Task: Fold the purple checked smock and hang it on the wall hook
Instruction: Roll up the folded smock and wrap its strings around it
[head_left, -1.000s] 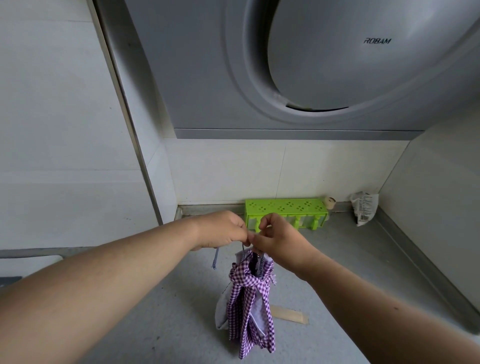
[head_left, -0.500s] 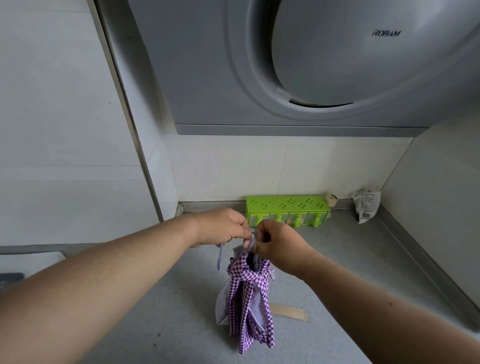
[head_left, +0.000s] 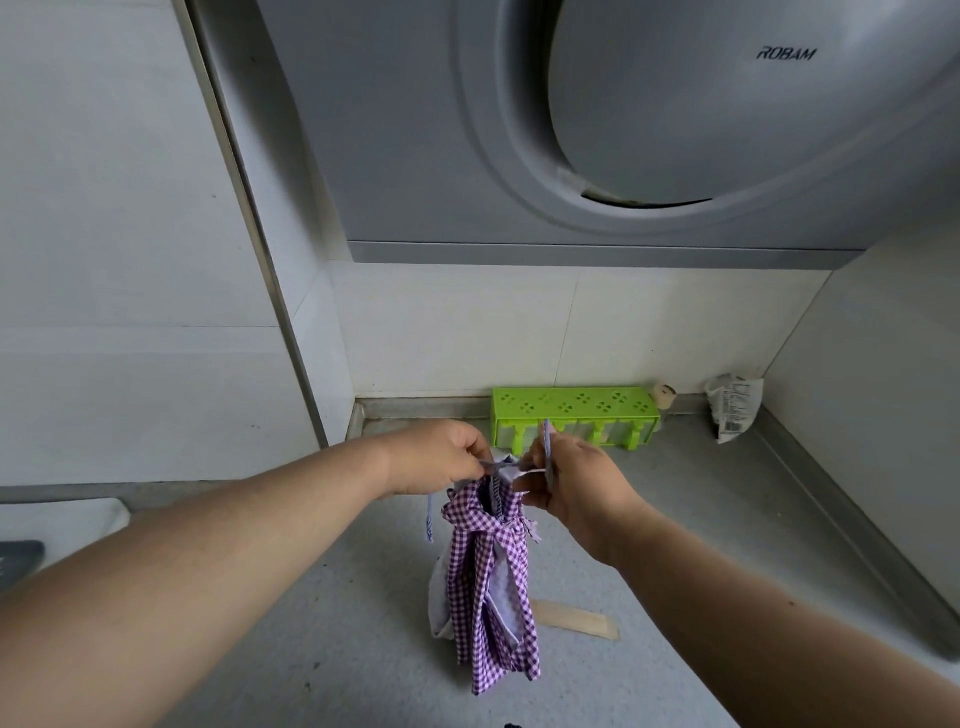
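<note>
The purple checked smock hangs bunched into a narrow folded bundle above the grey counter. My left hand pinches its thin tie strap at the top left. My right hand grips the other end of the strap, a short piece of which sticks up above the fingers. A loose strap end dangles below my left hand. The two hands are close together over the bundle's top. No wall hook is visible.
A green plastic rack stands against the tiled back wall. A crumpled packet lies in the right corner. A tan strip lies on the grey counter. A grey range hood hangs overhead.
The hands have drawn slightly apart, pulling the strap taut between them. A strap end now sticks up above my right hand. The bundle stays hanging in the same place.
</note>
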